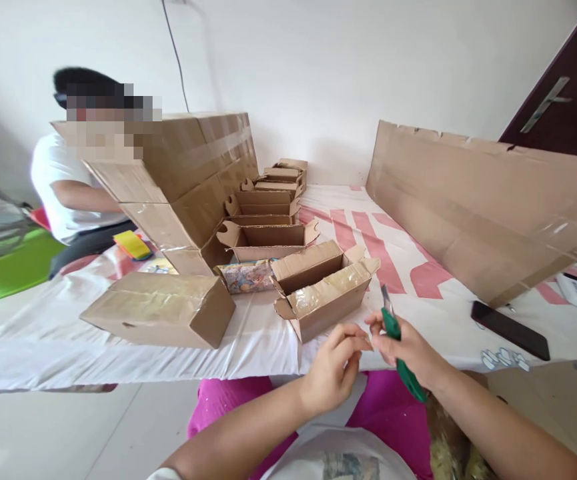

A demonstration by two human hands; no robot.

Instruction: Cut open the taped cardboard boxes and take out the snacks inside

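Slanting across right grip point(415, 351): knife point(392, 325).

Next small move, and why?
Probably lay the green knife on the table: the right hand grips it with the blade exposed near the left hand, and the nearest open box already has its flaps up. Whether the left fingertips hold anything is unclear.

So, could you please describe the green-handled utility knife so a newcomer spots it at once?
At the white-clothed table's near edge, find the person's right hand. It holds the green-handled utility knife, whose exposed metal blade sets it apart from the flat black phone farther right.
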